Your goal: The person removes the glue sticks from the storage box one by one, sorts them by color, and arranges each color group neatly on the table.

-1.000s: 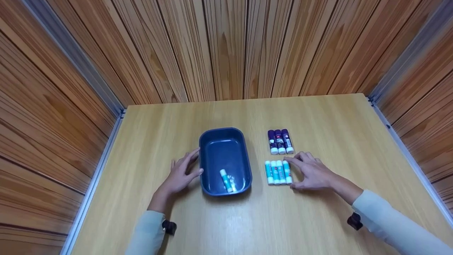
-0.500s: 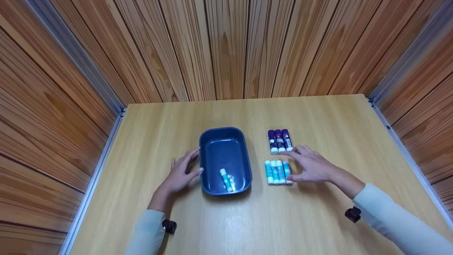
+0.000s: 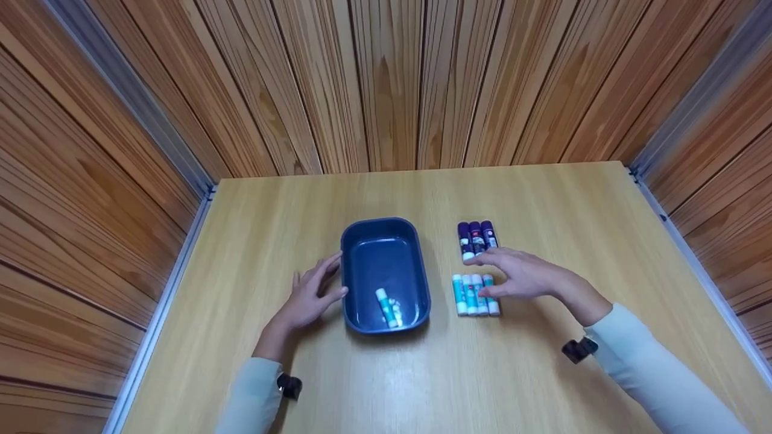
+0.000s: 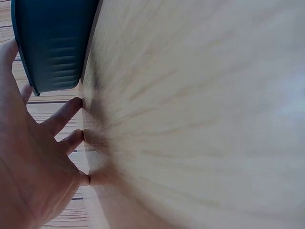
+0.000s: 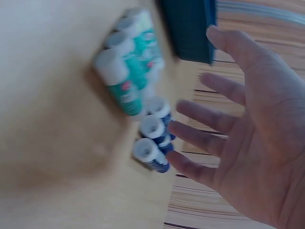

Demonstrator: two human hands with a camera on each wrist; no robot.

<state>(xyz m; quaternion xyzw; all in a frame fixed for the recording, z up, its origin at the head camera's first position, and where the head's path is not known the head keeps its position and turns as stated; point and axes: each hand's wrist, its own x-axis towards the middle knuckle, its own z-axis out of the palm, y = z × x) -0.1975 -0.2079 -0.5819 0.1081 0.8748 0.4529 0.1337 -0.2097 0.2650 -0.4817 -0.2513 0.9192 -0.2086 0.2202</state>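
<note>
My left hand (image 3: 307, 298) rests beside the dark blue tray (image 3: 386, 259), fingers spread and fingertips at its left rim. In the left wrist view two fingers of that hand (image 4: 35, 152) reach the tray's rim (image 4: 24, 62) and others touch the table. Inside the tray lies one teal-and-white glue stick (image 3: 386, 307). Over the table on the right, my right hand (image 3: 525, 274) hovers with spread fingers, holding nothing. Beneath it is a side-by-side row of several teal glue sticks (image 3: 464, 295). Just behind them lie three purple glue sticks (image 3: 475, 236) with white ends, partly covered by my fingers.
The wooden table (image 3: 386, 386) meets a plank-patterned back wall (image 3: 386, 84), with similar walls on both sides. Metal rails (image 3: 163, 307) run along the table's side edges. A small black wrist camera (image 3: 289, 386) sits at my left cuff.
My right hand has drawn back from the rightmost teal glue stick and moved left and up over both rows. The left hand and the tray have stayed in place.
</note>
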